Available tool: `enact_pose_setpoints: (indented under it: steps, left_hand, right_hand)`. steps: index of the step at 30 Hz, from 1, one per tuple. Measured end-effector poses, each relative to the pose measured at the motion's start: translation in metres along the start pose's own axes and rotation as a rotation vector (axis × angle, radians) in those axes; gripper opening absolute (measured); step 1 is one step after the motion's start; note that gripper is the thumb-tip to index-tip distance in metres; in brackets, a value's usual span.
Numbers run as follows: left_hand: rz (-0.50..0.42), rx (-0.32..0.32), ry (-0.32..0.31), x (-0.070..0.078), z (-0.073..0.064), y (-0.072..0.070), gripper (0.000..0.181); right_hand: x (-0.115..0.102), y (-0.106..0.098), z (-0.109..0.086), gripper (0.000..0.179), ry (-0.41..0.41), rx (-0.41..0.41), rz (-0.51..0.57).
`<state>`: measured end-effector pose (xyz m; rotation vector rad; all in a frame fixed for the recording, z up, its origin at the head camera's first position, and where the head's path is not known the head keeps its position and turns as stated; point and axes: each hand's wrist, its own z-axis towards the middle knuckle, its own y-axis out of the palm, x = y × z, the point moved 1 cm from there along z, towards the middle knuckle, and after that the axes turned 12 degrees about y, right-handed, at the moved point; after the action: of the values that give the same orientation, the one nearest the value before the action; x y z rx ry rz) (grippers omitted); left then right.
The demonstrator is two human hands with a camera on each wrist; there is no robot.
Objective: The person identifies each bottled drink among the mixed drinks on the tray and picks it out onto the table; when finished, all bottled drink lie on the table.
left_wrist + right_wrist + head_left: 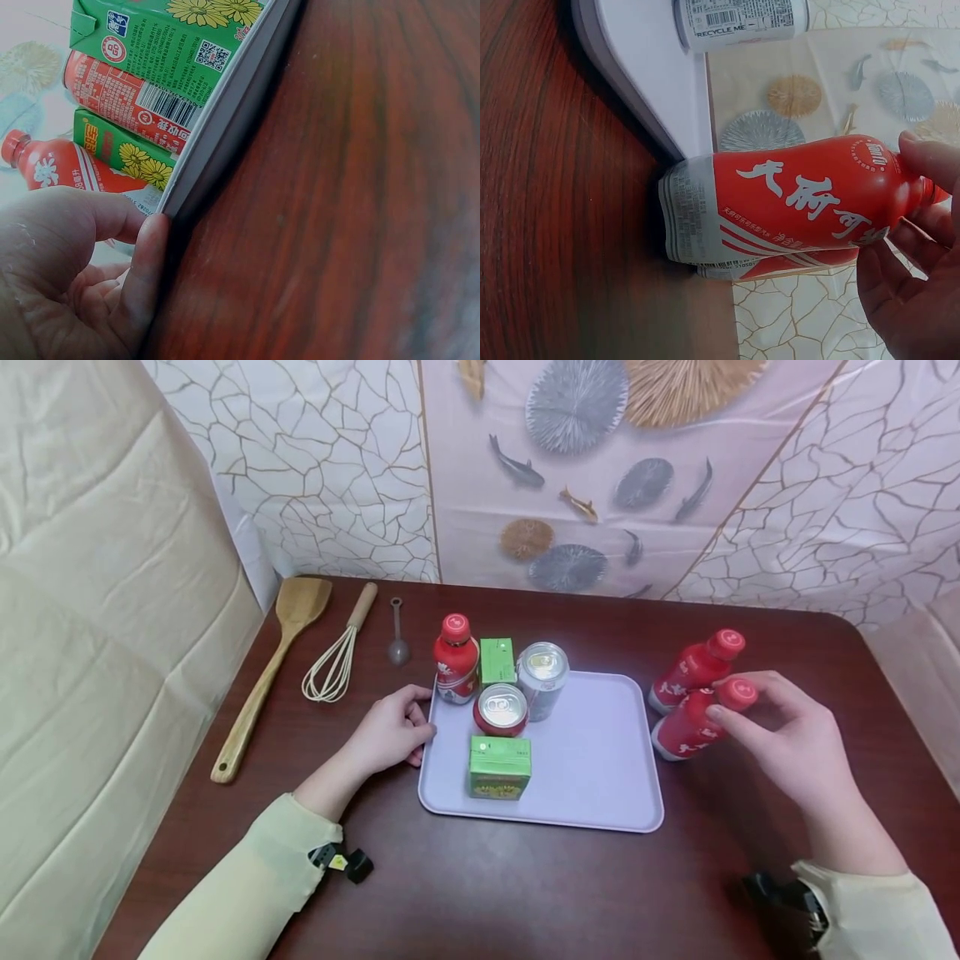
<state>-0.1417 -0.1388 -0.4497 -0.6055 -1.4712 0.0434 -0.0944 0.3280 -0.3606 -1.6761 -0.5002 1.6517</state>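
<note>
My right hand point(795, 739) grips a red bottle point(802, 195) near its neck, just off the right edge of a pale lilac tray point(592, 760). A second red bottle point(693, 670) stands right behind it. At the tray's left edge, my left hand point(393, 727) pinches the rim between thumb and fingers. On the tray's left half are a red bottle point(456, 664), a small green carton point(497, 661), a silver can point(543, 677), a red can point(501, 710) and a green carton point(500, 768) in front. The left wrist view shows the thumb point(150, 255) against the rim.
Left of the tray lie a wooden spatula point(273, 660), a whisk point(337, 652) and a small grey spoon point(398, 639) on the dark wooden table point(480, 885). A patterned cloth point(337, 477) hangs behind the table's far edge.
</note>
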Motion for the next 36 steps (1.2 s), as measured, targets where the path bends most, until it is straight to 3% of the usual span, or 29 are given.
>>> enact_pose_setpoints:
  steps: [11,19,25,28,33,36]
  left_hand:
    - [0.01,-0.009,0.001,0.001,0.003,0.001,0.052]
    - [0.017,-0.007,-0.002,0.001,0.002,0.001,0.052]
    - [0.01,-0.005,-0.007,0.001,0.0,0.001,0.052]
    - [0.007,-0.003,-0.006,0.001,0.0,0.0,0.052]
    - [0.004,-0.008,-0.007,0.0,0.0,0.0,0.052]
    - [0.009,-0.003,-0.003,0.001,0.0,0.0,0.052]
  right_hand:
    - [-0.011,-0.006,-0.004,0.048,-0.027,0.016,0.023]
    - [-0.035,-0.007,0.0,0.036,-0.164,0.071,0.074]
    - [-0.057,-0.01,0.001,0.032,-0.173,0.121,0.07]
    - [-0.071,-0.008,0.001,0.031,-0.19,0.113,0.084]
    - [-0.096,0.002,0.004,0.028,-0.285,0.081,0.117]
    - [-0.112,0.011,0.005,0.025,-0.305,0.03,0.152]
